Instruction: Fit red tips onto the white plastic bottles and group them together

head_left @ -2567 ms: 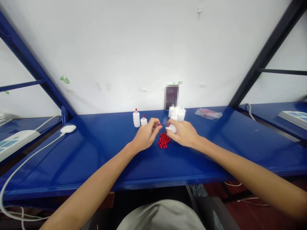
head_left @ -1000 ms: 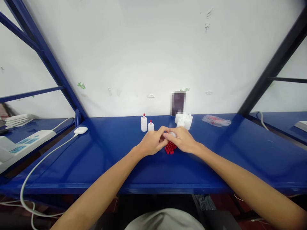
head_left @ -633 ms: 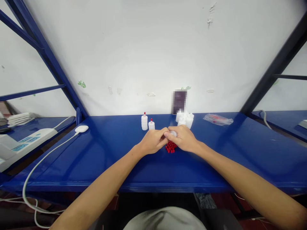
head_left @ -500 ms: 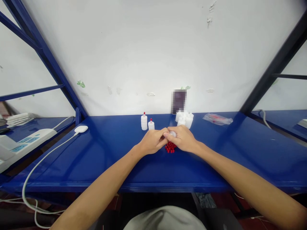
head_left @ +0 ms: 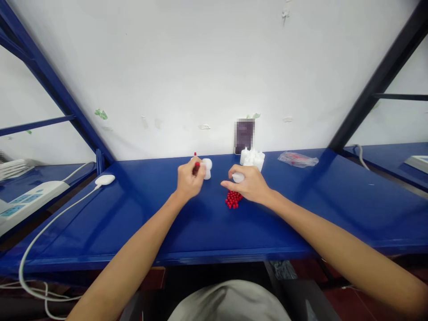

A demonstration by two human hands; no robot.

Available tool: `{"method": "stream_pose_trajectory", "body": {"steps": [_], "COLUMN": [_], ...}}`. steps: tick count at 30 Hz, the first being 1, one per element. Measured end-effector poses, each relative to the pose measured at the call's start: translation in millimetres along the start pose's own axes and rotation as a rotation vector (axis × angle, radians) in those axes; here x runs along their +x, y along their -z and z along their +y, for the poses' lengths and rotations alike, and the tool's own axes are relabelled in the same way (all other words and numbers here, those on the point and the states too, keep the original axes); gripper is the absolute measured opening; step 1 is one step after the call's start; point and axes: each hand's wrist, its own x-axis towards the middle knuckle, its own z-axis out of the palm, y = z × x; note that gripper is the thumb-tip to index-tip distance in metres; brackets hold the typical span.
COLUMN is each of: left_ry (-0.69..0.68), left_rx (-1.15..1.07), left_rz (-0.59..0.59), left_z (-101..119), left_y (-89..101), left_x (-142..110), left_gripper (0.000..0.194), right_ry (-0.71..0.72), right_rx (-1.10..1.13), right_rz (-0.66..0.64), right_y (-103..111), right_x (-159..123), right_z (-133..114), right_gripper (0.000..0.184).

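Observation:
My left hand (head_left: 190, 180) is closed on a small white plastic bottle (head_left: 207, 163) with a red cap, tilted so its rounded end points right. Behind and beside that hand stand two more white bottles, one mostly hidden except its red tip (head_left: 195, 154), the other showing its lower body (head_left: 207, 174). My right hand (head_left: 250, 183) curls around another white bottle (head_left: 238, 177), whose bare nozzle points left; the thumb and index fingertip are apart. Just below the right hand lies a pile of small red caps (head_left: 233, 199).
A cluster of white bottles (head_left: 252, 158) stands behind my right hand, before a dark blurred panel (head_left: 244, 135) against the wall. Farther right lies a clear plastic bag (head_left: 298, 159) with red bits. A white charger (head_left: 104, 179) with its cable and a power strip (head_left: 28, 200) are left.
My hands have come apart. The left has moved left to the standing bottles with a capped bottle; the right stays above the caps with an uncapped one. The view has shifted slightly.

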Motion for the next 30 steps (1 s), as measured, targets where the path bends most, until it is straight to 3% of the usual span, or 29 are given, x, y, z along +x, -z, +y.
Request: {"method": "stream_pose_trajectory", "body": {"steps": [4,7,10,23,30], "left_ry": [0.145,0.152,0.145,0.178,0.153], "left_rx": [0.309,0.47,0.512,0.469,0.47], "left_rz": [-0.171,-0.289,-0.334,-0.391,-0.367], "left_z": [-9,-7,-5,-3,-5], "left_y": [15.2,18.9,17.5,8.6,5.4], "left_x": [16,22,26,45,41], "left_gripper": [0.027,0.03,0.033,0.044,0.048], "right_ry": [0.027,0.051,0.057,0.039,-0.029], "right_rx": [0.12,0.292,0.294,0.183,0.363], "right_rz": [0.09,0.046,0.031,0.008,-0.004], "right_y": [3,3,2,-1,0], "right_x": [-1,-2,-2,-1,-2], "right_z": [3,5,5,2,4], "right_gripper": [0.039,0.038,0.037,0.029,0.026]}}
